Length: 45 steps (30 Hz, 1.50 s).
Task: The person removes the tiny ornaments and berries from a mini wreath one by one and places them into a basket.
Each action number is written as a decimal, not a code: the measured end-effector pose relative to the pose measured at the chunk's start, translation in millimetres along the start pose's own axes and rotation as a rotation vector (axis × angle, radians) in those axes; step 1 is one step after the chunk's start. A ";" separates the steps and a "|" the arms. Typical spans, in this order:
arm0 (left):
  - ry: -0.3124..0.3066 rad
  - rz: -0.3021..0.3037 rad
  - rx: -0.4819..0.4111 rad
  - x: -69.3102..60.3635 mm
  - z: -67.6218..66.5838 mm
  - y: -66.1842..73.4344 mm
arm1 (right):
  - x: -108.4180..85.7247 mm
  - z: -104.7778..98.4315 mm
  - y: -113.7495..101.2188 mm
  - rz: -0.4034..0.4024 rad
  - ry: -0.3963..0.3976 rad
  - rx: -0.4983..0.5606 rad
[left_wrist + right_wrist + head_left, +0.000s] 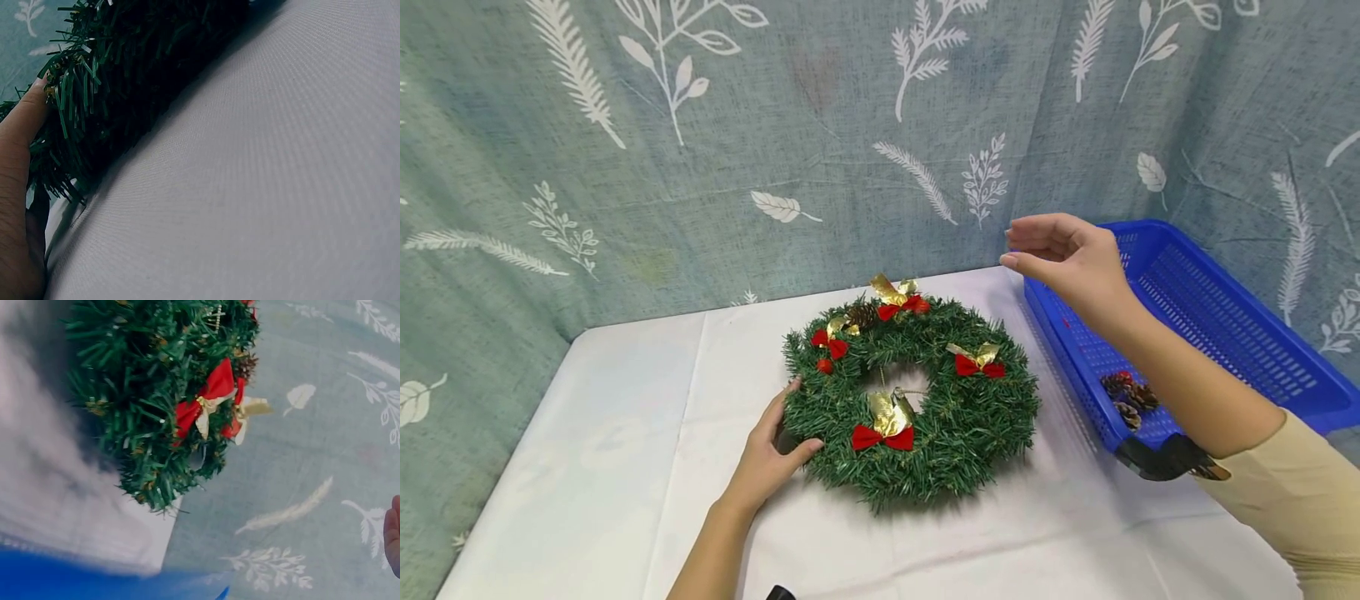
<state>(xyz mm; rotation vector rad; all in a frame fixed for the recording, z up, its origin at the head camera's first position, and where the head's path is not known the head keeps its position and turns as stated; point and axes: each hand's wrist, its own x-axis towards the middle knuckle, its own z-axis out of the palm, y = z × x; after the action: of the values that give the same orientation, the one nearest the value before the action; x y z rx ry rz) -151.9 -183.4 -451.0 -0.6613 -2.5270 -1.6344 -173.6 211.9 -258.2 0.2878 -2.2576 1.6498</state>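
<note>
Near centre, my left hand (pixel 765 461) touches the 4-bow wreath (pixel 973 425), fingers extended; at right, my right hand (pixel 1078 257) hovers near the basket (pixel 1063 339), loose and empty.

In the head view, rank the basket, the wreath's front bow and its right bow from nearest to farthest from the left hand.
1. Front bow, right of the left hand
2. Right bow, right side of the wreath
3. Basket, right of the wreath

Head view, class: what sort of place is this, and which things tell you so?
Probably an indoor craft spot: a decorated wreath lies on a cloth-covered table, a blue basket beside it holds pine cones, and a leaf-patterned curtain hangs behind.
</note>
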 end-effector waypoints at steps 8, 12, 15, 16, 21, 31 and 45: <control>-0.001 0.015 0.001 -0.4 0.8 -1.7 | 18.8 12.8 -1.6 0.063 -0.017 0.129; 0.000 0.006 0.009 0.1 0.5 -0.6 | 25.8 23.6 0.4 0.088 -0.021 0.189; -0.006 -0.010 0.027 0.1 -0.2 -0.1 | 29.6 33.3 3.8 0.107 -0.027 0.176; -0.006 -0.015 0.034 -0.1 -0.5 0.2 | 30.8 36.8 5.3 0.113 -0.033 0.173; -0.003 -0.032 0.057 -1.0 -2.7 1.2 | 35.8 55.0 16.3 0.141 -0.053 0.179; -0.004 -0.023 0.051 -1.4 -2.4 0.4 | 33.2 85.9 44.6 0.185 -0.111 0.075; -0.004 -0.016 0.044 -0.3 0.3 0.1 | 36.1 113.6 78.4 0.401 -0.111 0.071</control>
<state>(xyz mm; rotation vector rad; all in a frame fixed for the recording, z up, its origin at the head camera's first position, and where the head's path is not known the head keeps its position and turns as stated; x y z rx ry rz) -151.5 -183.1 -451.1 -0.6426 -2.5697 -1.5793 -250.9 129.3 -345.2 -0.0665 -2.4632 1.9538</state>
